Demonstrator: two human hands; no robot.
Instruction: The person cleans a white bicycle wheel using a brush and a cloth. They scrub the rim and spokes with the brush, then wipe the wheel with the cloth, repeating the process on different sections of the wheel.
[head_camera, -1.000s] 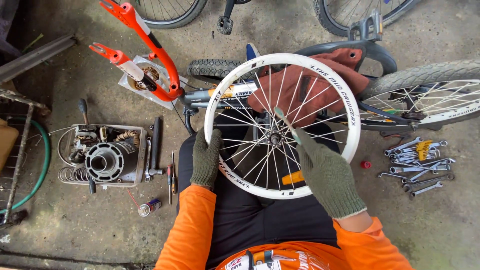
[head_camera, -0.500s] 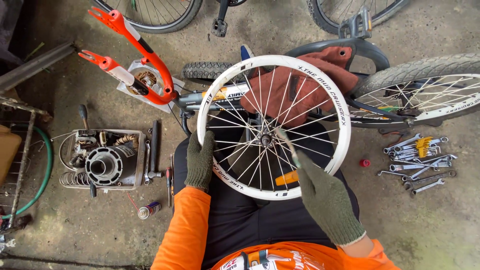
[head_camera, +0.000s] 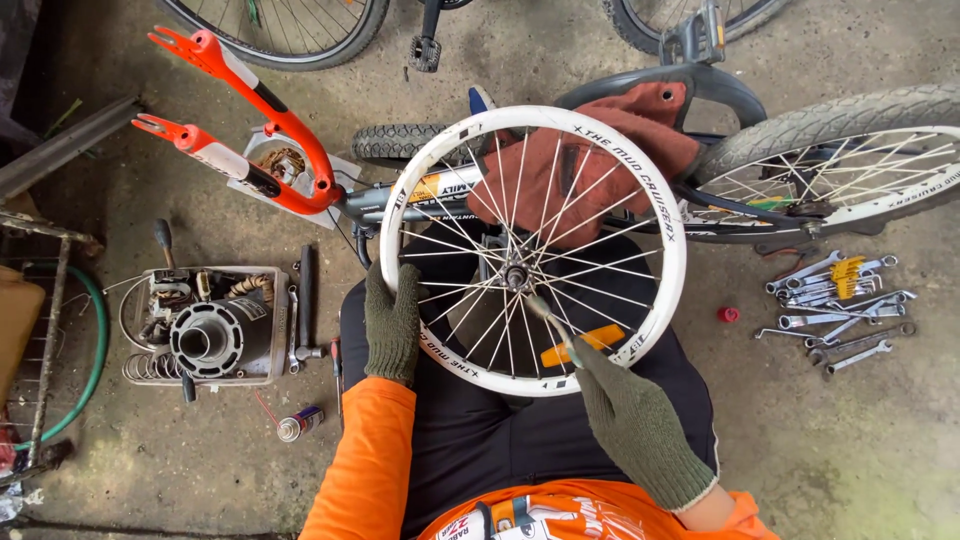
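Wheel (head_camera: 535, 250) work is shown here: a white rim with thin spokes is kept upright on the lap of the person, above the black trousers. The left hand (head_camera: 392, 325), in a green glove, is closed around the rim at its lower left side. The right hand (head_camera: 635, 430), also gloved, is closed on a thin metal tool (head_camera: 552, 322) whose tip is placed just beside the hub (head_camera: 516, 277), between the spokes. For this step to be done well, it is judged that the rim should be held steady and the tool kept straight on the hub, so that no spoke is bent. Spanners (head_camera: 835, 305) are laid on the concrete floor (head_camera: 200, 470) to the right, well apart.
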